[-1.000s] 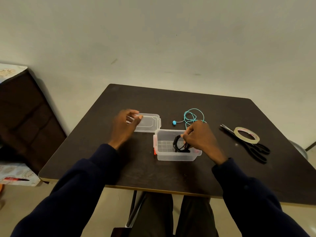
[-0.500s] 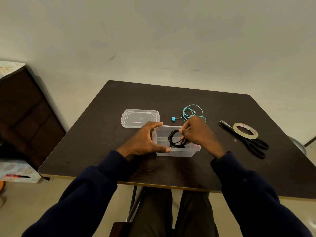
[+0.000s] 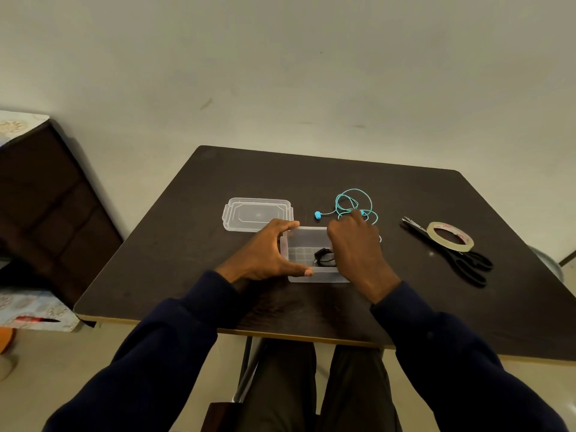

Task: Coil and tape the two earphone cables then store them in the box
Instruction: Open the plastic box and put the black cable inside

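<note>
Box [image 3: 318,276], gripped by left hand [image 3: 265,254], holds black cable [image 3: 324,257].

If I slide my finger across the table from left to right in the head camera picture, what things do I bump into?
Clear plastic lid → clear plastic box → turquoise earphone cable → black-handled scissors.
</note>
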{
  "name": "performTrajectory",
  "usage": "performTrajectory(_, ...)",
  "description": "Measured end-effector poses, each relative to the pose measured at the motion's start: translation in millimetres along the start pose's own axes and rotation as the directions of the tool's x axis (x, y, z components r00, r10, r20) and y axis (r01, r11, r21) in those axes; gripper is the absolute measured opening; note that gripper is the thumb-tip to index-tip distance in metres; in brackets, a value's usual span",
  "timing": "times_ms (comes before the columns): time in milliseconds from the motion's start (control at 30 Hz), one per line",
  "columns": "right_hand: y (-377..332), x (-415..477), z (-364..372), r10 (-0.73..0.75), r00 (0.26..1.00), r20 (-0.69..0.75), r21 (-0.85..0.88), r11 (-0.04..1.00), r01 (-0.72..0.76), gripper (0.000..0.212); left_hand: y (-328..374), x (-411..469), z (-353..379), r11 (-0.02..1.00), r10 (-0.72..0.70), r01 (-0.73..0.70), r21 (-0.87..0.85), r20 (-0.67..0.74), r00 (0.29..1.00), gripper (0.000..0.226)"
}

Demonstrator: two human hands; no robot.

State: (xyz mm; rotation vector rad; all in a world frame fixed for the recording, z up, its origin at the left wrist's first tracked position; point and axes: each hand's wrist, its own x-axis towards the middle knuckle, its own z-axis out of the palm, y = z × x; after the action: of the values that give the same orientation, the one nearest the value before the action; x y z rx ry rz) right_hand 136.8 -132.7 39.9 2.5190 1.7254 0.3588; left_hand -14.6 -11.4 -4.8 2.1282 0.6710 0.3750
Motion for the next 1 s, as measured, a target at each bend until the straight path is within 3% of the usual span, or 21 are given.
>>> performTrajectory(100, 13, 7, -4, -0.139, 0.989, -0.046, 0.228, 0.963, 0.146, 0.031, -4, 1, 1, 1.000, 0.012, -0.012, -0.003, 0.001, 1.000, 0.109)
performTrajectory(200, 17, 11, -9, -0.412, 0.910, 0.042, 0.506, 0.794, 0.336, 0.029, -6, 0, 2, 1.000, 0.024, -0.024, -0.010, -0.008, 1.000, 0.111)
performTrajectory(300, 19, 13, -3, -0.493, 0.858, 0.144, 0.573, 0.749, 0.333, 0.027, -6, -2, 5, 0.999, 0.035, -0.035, -0.015, -0.028, 0.999, 0.113)
performTrajectory(500, 30, 24, -1, -0.491, 0.838, 0.238, 0.464, 0.815, 0.347, 0.022, -10, -3, 6, 0.997, 0.034, -0.037, -0.063, -0.054, 0.998, 0.113)
performTrajectory(633, 39, 14, -1, -0.489, 0.865, 0.112, 0.546, 0.758, 0.358, 0.029, -15, -4, 10, 0.994, 0.032, -0.039, -0.101, -0.074, 0.997, 0.115)
performTrajectory(700, 46, 5, -1, -0.403, 0.915, 0.018, 0.622, 0.721, 0.306, 0.027, -17, -5, 12, 0.991, 0.035, -0.046, -0.125, -0.088, 0.995, 0.117)
performTrajectory(800, 57, -7, 4, -0.149, 0.982, -0.118, 0.650, 0.735, 0.190, 0.024, -22, -5, 14, 0.985, 0.030, -0.045, -0.168, -0.094, 0.995, 0.113)
performTrajectory(900, 73, -20, 10, -0.016, 0.995, -0.099, 0.706, 0.703, 0.081, 0.045, -26, -7, 9, 0.974, 0.041, -0.056, -0.219, -0.073, 0.997, 0.111)
performTrajectory(1000, 84, -28, 13, -0.116, 0.991, 0.060, 0.817, 0.576, 0.018, 0.078, -33, -12, -6, 0.974, 0.067, -0.080, -0.210, -0.071, 0.995, 0.108)
